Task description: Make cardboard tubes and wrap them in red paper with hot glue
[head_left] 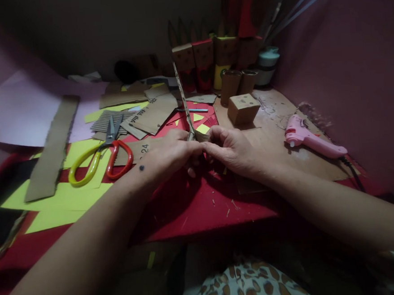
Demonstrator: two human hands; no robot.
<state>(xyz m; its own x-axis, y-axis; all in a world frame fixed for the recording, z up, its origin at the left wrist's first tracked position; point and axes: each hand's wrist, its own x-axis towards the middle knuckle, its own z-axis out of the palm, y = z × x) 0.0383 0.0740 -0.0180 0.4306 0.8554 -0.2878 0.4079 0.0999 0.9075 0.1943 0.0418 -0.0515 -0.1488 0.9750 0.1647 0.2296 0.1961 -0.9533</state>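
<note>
My left hand (170, 156) and my right hand (233, 151) meet at the middle of the red work surface (194, 206). Both pinch the lower end of a thin cardboard strip (181, 94) that rises up and away from my fingers. The fingers of each hand are curled and pressed together around the strip's base, where a small folded piece of cardboard shows. Scissors with one yellow and one red handle (99, 156) lie just left of my left hand. A pink glue gun (313, 139) lies to the right of my right hand.
A small cardboard cube (243, 108) sits behind my right hand on a brown board (277, 142). Cardboard scraps, yellow paper (62, 197) and a long cardboard strip (53, 146) lie at left. Cardboard tubes, boxes and a jar (267, 64) stand at the back. Pink sheets wall both sides.
</note>
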